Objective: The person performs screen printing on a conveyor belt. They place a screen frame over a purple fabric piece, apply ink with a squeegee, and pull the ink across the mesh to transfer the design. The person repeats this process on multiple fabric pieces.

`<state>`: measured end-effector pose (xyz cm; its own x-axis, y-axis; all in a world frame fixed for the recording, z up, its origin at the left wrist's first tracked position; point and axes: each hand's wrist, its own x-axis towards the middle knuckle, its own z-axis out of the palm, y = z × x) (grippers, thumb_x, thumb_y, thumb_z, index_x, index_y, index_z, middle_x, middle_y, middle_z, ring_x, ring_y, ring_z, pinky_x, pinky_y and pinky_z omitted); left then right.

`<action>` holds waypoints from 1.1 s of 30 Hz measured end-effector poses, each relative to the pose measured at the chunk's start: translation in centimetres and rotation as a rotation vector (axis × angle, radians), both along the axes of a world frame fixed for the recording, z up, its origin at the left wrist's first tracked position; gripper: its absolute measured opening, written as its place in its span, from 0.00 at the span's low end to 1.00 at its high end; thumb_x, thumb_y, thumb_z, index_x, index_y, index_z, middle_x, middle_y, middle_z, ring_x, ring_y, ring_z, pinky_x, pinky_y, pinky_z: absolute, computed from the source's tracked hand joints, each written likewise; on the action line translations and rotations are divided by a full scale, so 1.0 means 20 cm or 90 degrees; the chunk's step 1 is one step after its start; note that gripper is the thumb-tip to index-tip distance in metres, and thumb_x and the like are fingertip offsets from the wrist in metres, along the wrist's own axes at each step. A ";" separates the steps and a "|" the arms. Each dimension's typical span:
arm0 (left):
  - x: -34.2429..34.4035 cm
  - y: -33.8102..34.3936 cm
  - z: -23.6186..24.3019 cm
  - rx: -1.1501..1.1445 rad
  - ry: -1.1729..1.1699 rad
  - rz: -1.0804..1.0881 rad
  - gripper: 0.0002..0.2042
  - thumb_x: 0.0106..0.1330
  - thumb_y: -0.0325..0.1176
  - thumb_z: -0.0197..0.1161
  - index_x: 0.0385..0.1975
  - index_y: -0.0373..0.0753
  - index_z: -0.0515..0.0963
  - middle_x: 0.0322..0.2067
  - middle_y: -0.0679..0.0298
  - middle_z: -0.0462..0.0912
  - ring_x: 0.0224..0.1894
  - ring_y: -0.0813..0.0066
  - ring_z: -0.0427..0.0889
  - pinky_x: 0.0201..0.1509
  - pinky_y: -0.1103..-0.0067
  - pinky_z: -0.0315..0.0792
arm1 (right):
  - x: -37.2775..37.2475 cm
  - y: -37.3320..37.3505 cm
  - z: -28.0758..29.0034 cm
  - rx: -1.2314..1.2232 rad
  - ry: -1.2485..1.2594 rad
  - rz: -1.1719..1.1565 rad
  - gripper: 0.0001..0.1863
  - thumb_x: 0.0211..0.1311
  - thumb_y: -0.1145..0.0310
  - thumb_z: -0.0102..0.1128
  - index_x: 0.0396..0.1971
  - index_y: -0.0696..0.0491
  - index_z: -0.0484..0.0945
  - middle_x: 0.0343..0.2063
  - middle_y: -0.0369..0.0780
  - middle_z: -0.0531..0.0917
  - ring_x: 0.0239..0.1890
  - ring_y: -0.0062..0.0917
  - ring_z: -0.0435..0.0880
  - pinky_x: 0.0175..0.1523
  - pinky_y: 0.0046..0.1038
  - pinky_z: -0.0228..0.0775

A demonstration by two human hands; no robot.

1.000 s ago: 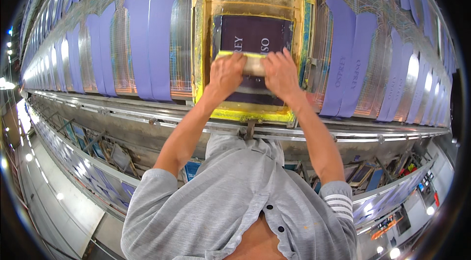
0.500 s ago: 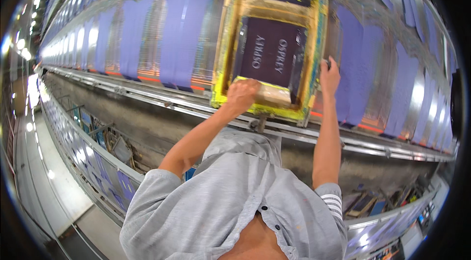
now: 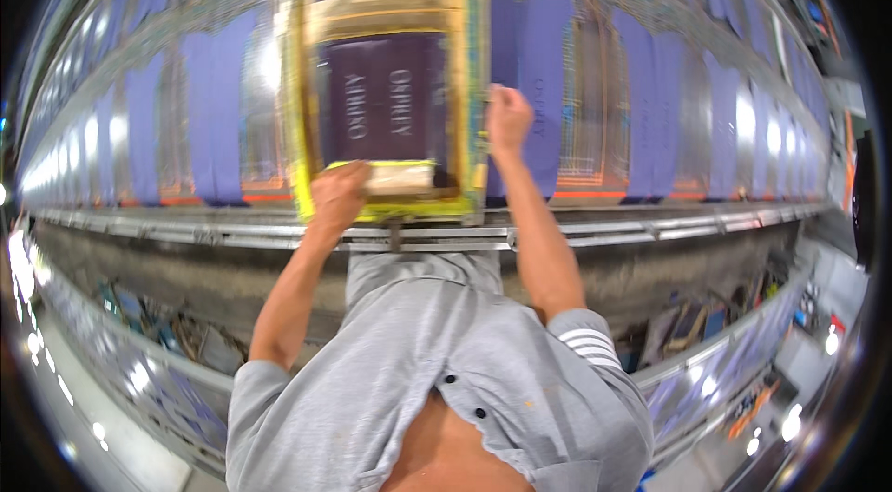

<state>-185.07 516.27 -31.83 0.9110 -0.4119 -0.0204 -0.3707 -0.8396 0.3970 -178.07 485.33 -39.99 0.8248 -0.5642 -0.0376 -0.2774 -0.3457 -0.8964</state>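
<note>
A screen printing frame point(image 3: 473, 55) with yellow tape along its edges lies on the long table in front of me. White lettering shows on its dark mesh point(image 3: 376, 102). My left hand point(image 3: 341, 193) is closed on the left end of a pale squeegee point(image 3: 400, 178) with a yellow edge, at the frame's near end inside it. Beside the frame's right edge, my right hand point(image 3: 509, 120) has its fingers closed against that side; the fingertips are partly hidden. Just right of the frame lies a lavender fabric piece point(image 3: 542, 46) with dark lettering.
More lavender fabric pieces point(image 3: 221, 102) lie in rows along the shiny table on both sides. A metal rail point(image 3: 595, 234) runs along its near edge, close to my waist. Behind me stands another long table point(image 3: 186, 376), with assorted boards point(image 3: 683, 334) stored below it.
The frame, with both my hands at it, now sits farther left in view, and the view has turned. A lettered fabric piece shows to its right. The squeegee stays at the near end.
</note>
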 end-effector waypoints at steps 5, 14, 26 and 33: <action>0.03 0.36 0.09 0.028 -0.013 -0.034 0.18 0.47 0.19 0.61 0.41 0.40 0.82 0.42 0.60 0.86 0.41 0.58 0.85 0.45 0.67 0.78 | 0.02 0.40 0.06 0.056 0.013 -0.029 0.17 0.65 0.59 0.58 0.28 0.60 0.81 0.20 0.46 0.81 0.22 0.34 0.77 0.31 0.36 0.66; -0.07 0.54 0.00 -0.003 0.014 -0.046 0.18 0.47 0.18 0.60 0.41 0.38 0.82 0.42 0.59 0.85 0.43 0.57 0.84 0.48 0.66 0.77 | 0.09 0.49 0.06 -0.065 0.063 -0.036 0.18 0.65 0.58 0.54 0.26 0.60 0.80 0.18 0.47 0.79 0.22 0.43 0.78 0.33 0.43 0.66; 0.85 0.34 -0.03 0.057 -0.033 -0.002 0.14 0.56 0.23 0.58 0.37 0.48 0.86 0.31 0.56 0.86 0.31 0.53 0.86 0.37 0.62 0.78 | 0.42 0.65 0.38 -0.164 -0.061 0.371 0.22 0.55 0.51 0.68 0.42 0.52 0.85 0.40 0.39 0.83 0.49 0.36 0.79 0.54 0.42 0.67; 1.29 0.27 -0.03 0.114 -0.012 -0.050 0.11 0.54 0.25 0.60 0.33 0.46 0.87 0.27 0.51 0.85 0.31 0.50 0.85 0.37 0.61 0.78 | 0.79 0.83 0.37 -0.515 0.116 0.598 0.06 0.50 0.68 0.61 0.27 0.50 0.84 0.30 0.39 0.84 0.45 0.33 0.82 0.50 0.41 0.66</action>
